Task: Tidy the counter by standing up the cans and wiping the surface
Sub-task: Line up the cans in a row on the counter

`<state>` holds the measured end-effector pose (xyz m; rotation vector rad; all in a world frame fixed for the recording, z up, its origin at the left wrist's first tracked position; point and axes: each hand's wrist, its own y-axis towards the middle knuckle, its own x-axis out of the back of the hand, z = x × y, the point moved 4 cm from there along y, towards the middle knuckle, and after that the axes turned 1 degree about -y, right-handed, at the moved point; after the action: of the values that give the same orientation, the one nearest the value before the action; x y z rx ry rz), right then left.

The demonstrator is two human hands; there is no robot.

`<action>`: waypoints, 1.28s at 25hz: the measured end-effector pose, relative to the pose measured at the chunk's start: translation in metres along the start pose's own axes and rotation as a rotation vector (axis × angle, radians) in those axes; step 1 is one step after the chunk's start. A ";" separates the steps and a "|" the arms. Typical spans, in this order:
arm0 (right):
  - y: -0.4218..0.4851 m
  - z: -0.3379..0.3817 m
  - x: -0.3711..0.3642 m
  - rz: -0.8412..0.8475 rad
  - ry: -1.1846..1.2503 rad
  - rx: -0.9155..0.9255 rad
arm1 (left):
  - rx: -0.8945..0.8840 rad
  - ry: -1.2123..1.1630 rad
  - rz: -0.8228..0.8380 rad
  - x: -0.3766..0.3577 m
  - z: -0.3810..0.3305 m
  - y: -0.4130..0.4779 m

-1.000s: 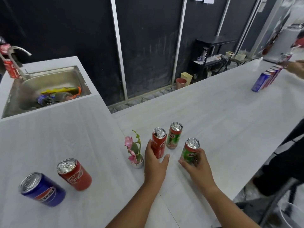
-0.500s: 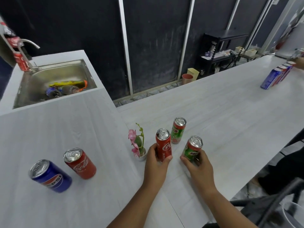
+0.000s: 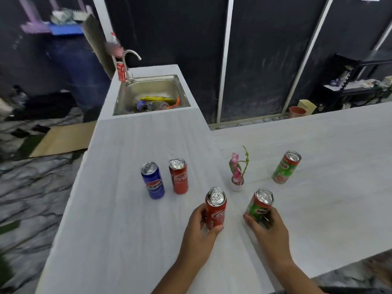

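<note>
On the white counter my left hand grips an upright red Coca-Cola can. To its right, my right hand grips an upright green Milo can. A blue Pepsi can and a second red Coca-Cola can stand side by side further left. Another green Milo can stands at the right, beyond the flower. All the cans on the counter are upright.
A small pink flower in a white pot stands between the cans. Behind is a steel sink holding clutter, with a tap and a red can at its corner. The counter's left edge drops to a marbled floor.
My view has swung left. My left hand has drawn the red can toward me, away from the flower pot; my right hand still holds the green can. The far row of cans left view.
</note>
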<state>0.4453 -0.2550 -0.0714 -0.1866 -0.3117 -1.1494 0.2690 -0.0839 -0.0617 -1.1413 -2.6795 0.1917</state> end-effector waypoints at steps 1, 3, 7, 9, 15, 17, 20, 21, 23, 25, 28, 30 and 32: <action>-0.006 0.004 -0.011 0.025 0.002 0.005 | 0.015 -0.008 -0.036 0.019 0.005 -0.007; -0.016 0.015 -0.035 0.086 -0.005 0.035 | 0.015 -0.025 -0.125 0.058 0.013 -0.020; -0.018 0.032 -0.075 0.161 0.024 0.060 | 0.023 -0.057 -0.291 0.124 0.026 -0.035; -0.012 0.042 -0.094 0.191 0.039 0.067 | -0.004 -0.083 -0.373 0.157 0.033 -0.036; 0.025 0.066 -0.138 0.264 0.026 0.114 | 0.010 -0.086 -0.454 0.216 0.041 -0.007; 0.039 0.069 -0.149 0.277 0.021 0.130 | 0.012 -0.091 -0.436 0.223 0.038 0.009; 0.057 0.070 -0.160 0.274 0.020 0.140 | -0.012 -0.081 -0.414 0.231 0.034 0.033; 0.061 0.070 -0.163 0.273 0.021 0.142 | -0.022 -0.068 -0.405 0.234 0.032 0.039; 0.067 0.068 -0.166 0.271 0.017 0.145 | -0.023 -0.038 -0.390 0.240 0.032 0.049; 0.069 0.065 -0.168 0.259 0.010 0.151 | -0.020 -0.028 -0.387 0.248 0.034 0.053; 0.069 0.063 -0.168 0.248 -0.006 0.161 | -0.025 -0.025 -0.401 0.256 0.040 0.055; 0.068 0.064 -0.168 0.247 -0.017 0.166 | -0.017 -0.012 -0.398 0.257 0.043 0.054; 0.067 0.064 -0.168 0.249 -0.029 0.179 | -0.007 -0.006 -0.388 0.257 0.043 0.053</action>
<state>0.4352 -0.0637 -0.0664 -0.0819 -0.4034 -0.8689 0.1220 0.1373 -0.0756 -0.6016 -2.8399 0.1187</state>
